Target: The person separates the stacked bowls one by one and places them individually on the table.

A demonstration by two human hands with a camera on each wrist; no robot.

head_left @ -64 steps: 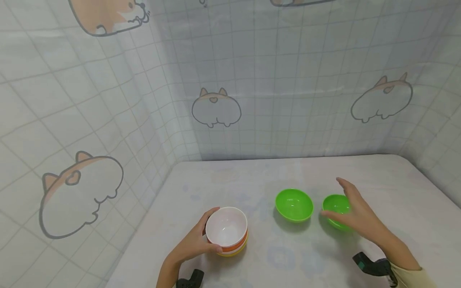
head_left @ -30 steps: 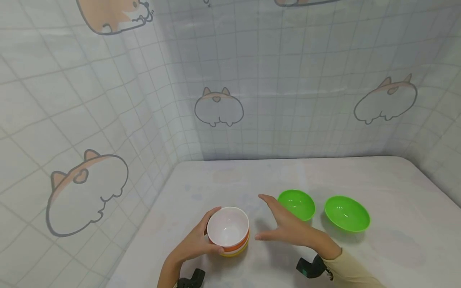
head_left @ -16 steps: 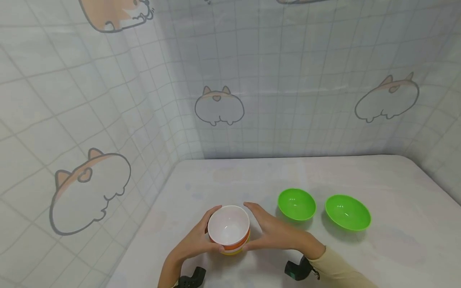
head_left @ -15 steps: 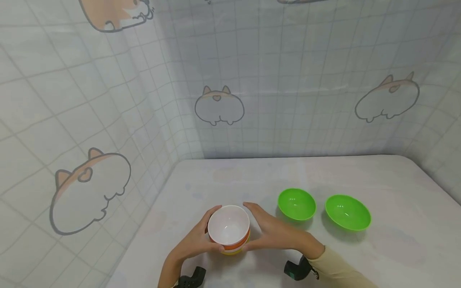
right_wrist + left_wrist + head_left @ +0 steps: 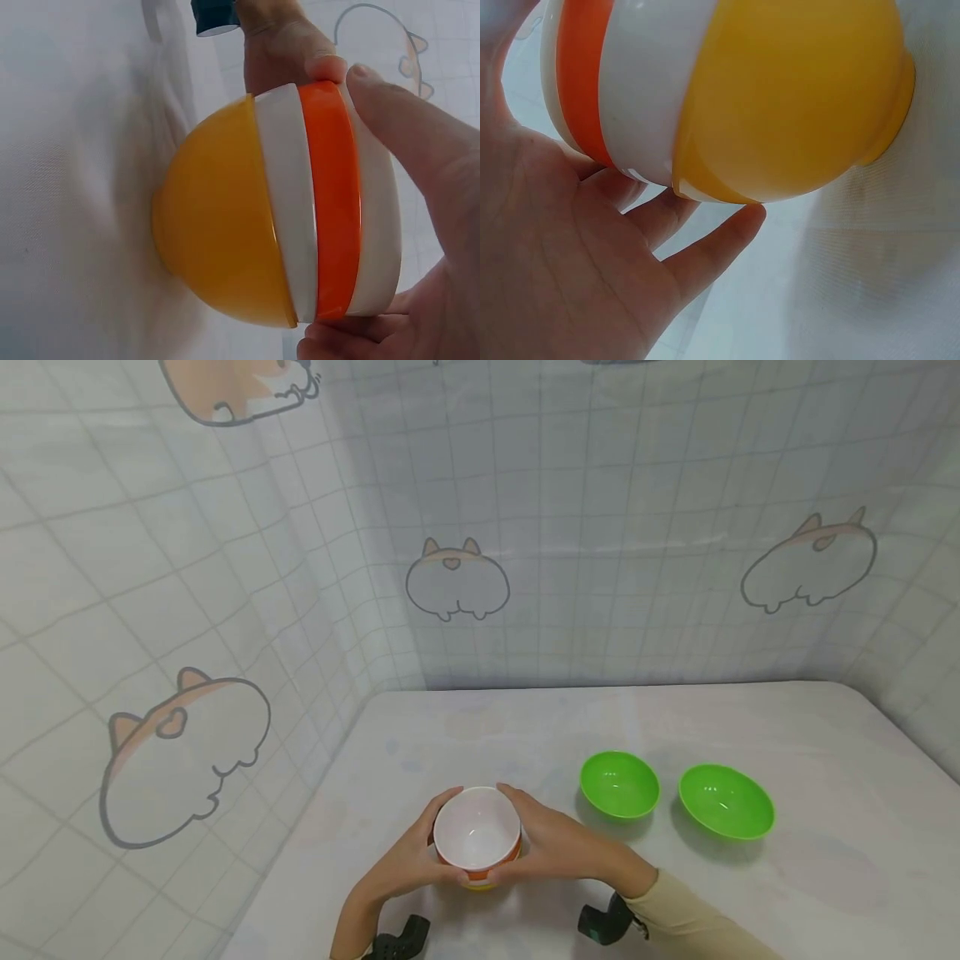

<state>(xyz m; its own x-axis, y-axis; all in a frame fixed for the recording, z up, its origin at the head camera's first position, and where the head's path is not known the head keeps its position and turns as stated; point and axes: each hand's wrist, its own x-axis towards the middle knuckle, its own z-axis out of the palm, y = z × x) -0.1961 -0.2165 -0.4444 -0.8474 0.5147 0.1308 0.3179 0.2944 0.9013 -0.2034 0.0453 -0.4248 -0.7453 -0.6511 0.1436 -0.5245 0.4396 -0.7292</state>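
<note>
A stack of nested bowls stands upright on the table, between both hands in the head view. On top is a white bowl (image 5: 477, 828); below it come an orange bowl (image 5: 334, 202), another white bowl (image 5: 289, 187) and, at the bottom, a yellow bowl (image 5: 217, 217). My left hand (image 5: 411, 860) grips the stack's left side, thumb in front and fingers behind, with fingertips reaching the yellow rim in the left wrist view. My right hand (image 5: 555, 843) holds the right side near the top, its thumb at the upper white bowl. The inner walls of the lower bowls are hidden.
Two green bowls stand apart to the right: a green bowl (image 5: 619, 786) nearer the stack and a second green bowl (image 5: 726, 802) farther right. A pale cloth covers the table (image 5: 465, 727). A gridded curtain (image 5: 585, 610) with cartoon dogs surrounds it.
My right hand has left the rightmost green bowl, moved left to the stack and closed round its right side. The left hand has kept its hold. The stack has stayed in place.
</note>
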